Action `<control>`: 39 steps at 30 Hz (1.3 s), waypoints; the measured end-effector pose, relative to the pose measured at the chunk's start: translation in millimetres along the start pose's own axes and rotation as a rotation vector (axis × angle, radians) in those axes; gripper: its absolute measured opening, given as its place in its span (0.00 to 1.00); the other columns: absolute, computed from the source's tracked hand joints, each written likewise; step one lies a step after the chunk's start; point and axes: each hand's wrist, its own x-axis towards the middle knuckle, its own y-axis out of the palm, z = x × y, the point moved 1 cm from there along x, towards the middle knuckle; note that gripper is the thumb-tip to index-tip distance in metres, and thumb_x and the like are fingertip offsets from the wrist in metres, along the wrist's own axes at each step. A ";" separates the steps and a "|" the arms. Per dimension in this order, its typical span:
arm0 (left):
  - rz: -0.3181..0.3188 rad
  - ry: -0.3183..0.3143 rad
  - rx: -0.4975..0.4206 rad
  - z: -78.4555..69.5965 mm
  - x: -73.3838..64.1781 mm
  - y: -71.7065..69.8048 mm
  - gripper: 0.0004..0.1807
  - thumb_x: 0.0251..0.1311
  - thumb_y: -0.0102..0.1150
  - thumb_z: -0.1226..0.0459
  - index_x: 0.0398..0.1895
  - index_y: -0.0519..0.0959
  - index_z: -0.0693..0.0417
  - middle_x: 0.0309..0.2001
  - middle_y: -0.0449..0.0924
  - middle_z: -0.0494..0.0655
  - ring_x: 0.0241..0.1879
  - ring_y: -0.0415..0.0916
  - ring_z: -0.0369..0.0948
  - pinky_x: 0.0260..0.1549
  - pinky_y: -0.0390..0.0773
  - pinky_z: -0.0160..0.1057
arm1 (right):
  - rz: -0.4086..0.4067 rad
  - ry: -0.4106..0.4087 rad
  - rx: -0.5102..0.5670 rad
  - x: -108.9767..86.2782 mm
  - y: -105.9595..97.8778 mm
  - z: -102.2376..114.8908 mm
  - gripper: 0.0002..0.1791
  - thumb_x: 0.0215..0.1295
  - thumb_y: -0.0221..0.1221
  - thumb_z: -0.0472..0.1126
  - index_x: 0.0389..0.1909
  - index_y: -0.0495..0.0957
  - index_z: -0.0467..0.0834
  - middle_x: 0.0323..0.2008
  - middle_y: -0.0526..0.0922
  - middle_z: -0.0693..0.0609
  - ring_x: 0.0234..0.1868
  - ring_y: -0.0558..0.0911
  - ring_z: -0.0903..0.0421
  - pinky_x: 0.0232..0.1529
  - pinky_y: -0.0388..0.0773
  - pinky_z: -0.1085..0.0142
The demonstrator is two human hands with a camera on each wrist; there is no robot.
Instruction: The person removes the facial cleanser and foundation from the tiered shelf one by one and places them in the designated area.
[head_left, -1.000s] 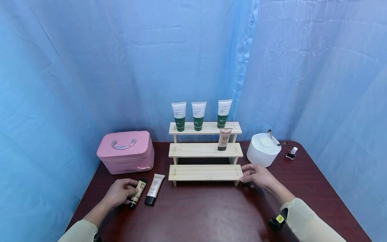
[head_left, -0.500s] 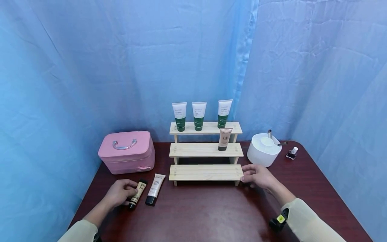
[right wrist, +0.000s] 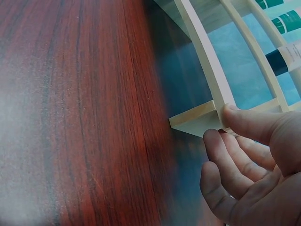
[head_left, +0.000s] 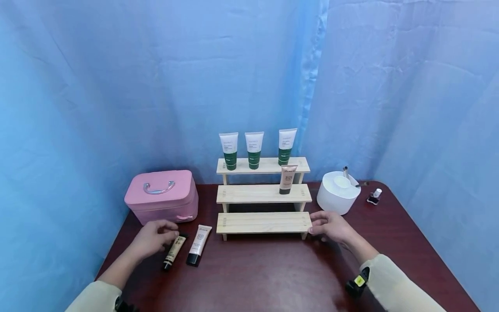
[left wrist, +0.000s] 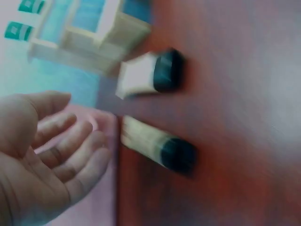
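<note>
My left hand (head_left: 153, 240) hovers by the upper end of a small beige tube with a black cap (head_left: 174, 252), its fingers loosely bent and holding nothing. In the left wrist view the hand's palm faces the camera, apart from the tube. Just right of that tube lies a pink BB cream tube (head_left: 199, 243), black cap toward me. My right hand (head_left: 332, 227) pinches the right end of the lowest step of a three-step wooden display stand (head_left: 263, 223). The right wrist view has the thumb (right wrist: 249, 123) on the board's end and fingertips under its corner.
Several green-and-white tubes (head_left: 254, 151) stand on the top step, and another BB cream tube (head_left: 288, 179) on the middle one. A pink case (head_left: 161, 195) sits left. At right are a white container (head_left: 337, 197) with brushes and a nail polish bottle (head_left: 374, 197).
My left hand has let go of the small beige tube and moved up and away from it. The right hand keeps its place on the stand.
</note>
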 end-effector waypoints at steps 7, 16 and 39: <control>-0.001 0.238 -0.041 -68.8 29.2 7.1 0.16 0.68 0.66 0.62 0.54 0.83 0.60 0.41 0.86 0.53 0.34 0.81 0.45 0.32 0.83 0.41 | -0.001 -0.005 0.005 0.4 -0.7 0.3 0.34 0.60 0.70 0.35 0.65 0.71 0.31 0.43 0.87 0.43 0.37 0.87 0.52 0.31 0.81 0.56; 0.075 0.401 -0.095 -155.7 72.8 65.1 0.19 0.65 0.69 0.60 0.56 0.82 0.60 0.43 0.85 0.52 0.43 0.84 0.49 0.41 0.84 0.43 | -0.002 0.009 -0.009 -1.0 0.1 2.2 0.34 0.60 0.70 0.36 0.66 0.71 0.33 0.42 0.87 0.44 0.37 0.86 0.52 0.31 0.81 0.55; 0.150 0.404 -0.203 -222.4 115.5 139.3 0.22 0.63 0.71 0.61 0.60 0.79 0.54 0.51 0.82 0.52 0.53 0.80 0.50 0.53 0.80 0.49 | -0.034 0.033 -0.010 -3.8 4.7 7.8 0.31 0.59 0.70 0.32 0.63 0.73 0.33 0.37 0.86 0.46 0.32 0.84 0.52 0.28 0.79 0.57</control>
